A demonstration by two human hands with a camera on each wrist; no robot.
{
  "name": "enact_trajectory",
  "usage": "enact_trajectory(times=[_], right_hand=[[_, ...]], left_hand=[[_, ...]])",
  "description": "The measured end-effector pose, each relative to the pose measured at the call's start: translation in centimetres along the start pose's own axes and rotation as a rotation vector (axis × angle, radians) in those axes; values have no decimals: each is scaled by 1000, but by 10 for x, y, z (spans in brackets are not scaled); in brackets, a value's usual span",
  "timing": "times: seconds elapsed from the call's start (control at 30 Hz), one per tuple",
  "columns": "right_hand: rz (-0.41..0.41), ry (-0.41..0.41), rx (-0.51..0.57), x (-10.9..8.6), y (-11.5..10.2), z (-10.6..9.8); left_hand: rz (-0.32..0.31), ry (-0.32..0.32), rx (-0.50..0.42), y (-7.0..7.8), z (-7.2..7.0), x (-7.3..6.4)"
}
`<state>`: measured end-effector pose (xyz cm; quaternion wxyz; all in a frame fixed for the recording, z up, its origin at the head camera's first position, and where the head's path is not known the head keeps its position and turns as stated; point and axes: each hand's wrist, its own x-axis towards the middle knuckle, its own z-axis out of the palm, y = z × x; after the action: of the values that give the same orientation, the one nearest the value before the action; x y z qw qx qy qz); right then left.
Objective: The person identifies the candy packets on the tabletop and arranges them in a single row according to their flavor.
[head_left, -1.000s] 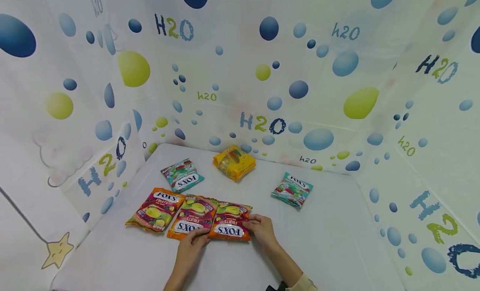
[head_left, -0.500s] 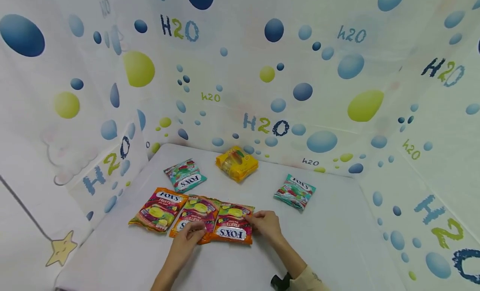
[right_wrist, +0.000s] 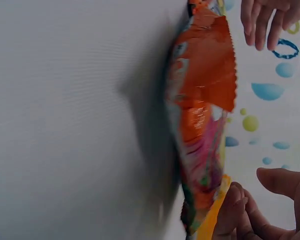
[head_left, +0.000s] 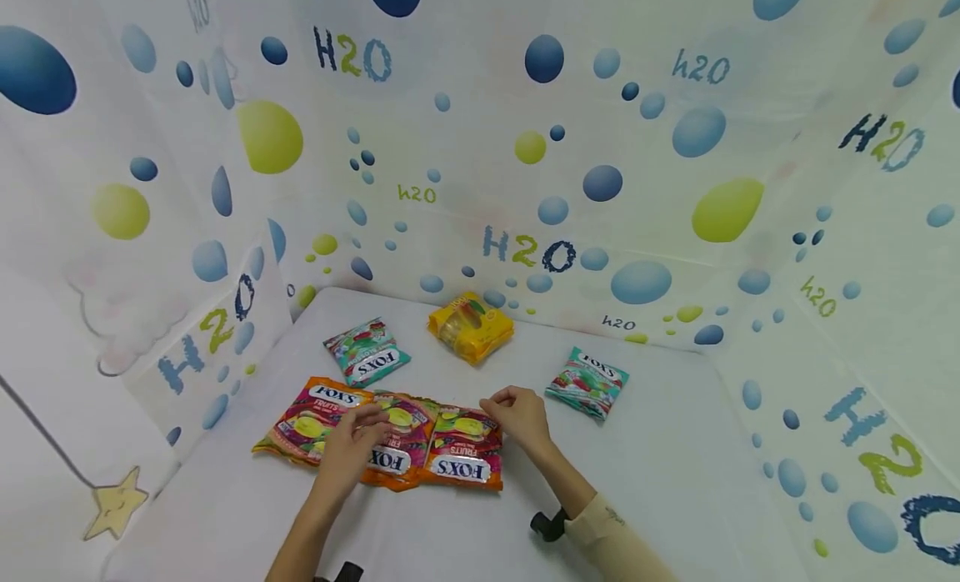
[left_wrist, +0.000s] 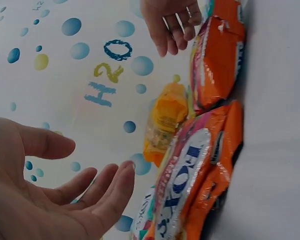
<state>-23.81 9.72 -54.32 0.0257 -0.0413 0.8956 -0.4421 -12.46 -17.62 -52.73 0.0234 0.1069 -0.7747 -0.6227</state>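
Observation:
Three orange-and-purple Fox's fruit candy bags lie side by side on the white table: a left bag (head_left: 291, 436), a middle bag (head_left: 393, 461) and a right bag (head_left: 465, 468). My left hand (head_left: 351, 449) hovers over the left and middle bags, hiding part of both. Its thumb and fingers are spread apart with nothing between them in the left wrist view. At the upper right corner of the right bag is my right hand (head_left: 522, 417). The right wrist view shows that thumb apart from the loosely bent fingers (right_wrist: 235, 212), beside the bag's edge.
Behind the row lie a teal Fox's bag (head_left: 367, 353) at left, a yellow candy bag (head_left: 471, 326) in the middle and another teal bag (head_left: 588, 383) at right. A bubble-patterned white curtain (head_left: 465, 165) encloses the table's back and sides.
My left hand has lifted off the middle bag's lower edge and moved left and away from me. The right hand has let go of the right bag's side and risen to its upper corner.

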Motion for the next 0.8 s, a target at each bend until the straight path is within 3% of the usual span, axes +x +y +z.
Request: enact_trajectory(times=[0.27, 0.53, 0.8], right_hand=[[-68, -76, 7, 16, -32, 15], [-104, -59, -41, 34, -50, 39], [-83, -168, 89, 42, -58, 57]], left_hand=[[-15, 48, -35, 11, -13, 14], [-47, 44, -28, 19, -22, 31], [-88, 25, -10, 19, -25, 43]])
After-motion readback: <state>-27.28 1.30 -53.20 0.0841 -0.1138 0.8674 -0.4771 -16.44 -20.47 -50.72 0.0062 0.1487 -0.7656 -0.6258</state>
